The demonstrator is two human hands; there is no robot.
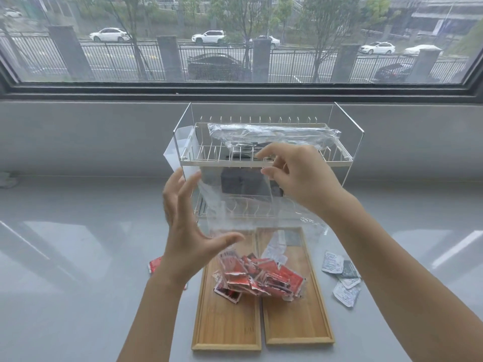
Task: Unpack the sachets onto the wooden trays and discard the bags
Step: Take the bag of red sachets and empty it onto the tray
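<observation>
Head view over a grey worktop (pixel 78 257) by a window. Right hand (pixel 300 178), at 12 o'clock above the trays, fingers pinching the top edge of a clear plastic bag (pixel 243 205). Left hand (pixel 188 231), at 9 o'clock of the bag, fingers spread & released, just beside the bag's left edge; contact unclear. Bag's bottom, full of red sachets (pixel 261 278), rests across two wooden trays (pixel 295 322) lying side by side, inner edges touching. Grey-white sachets (pixel 342 278) lie loose on the worktop at 3 o'clock of the trays; one red sachet at 9 o'clock. Wire rack (pixel 261 158) stands behind w/ another plastic-wrapped bundle on its top tier. Bare worktop far left & right.
</observation>
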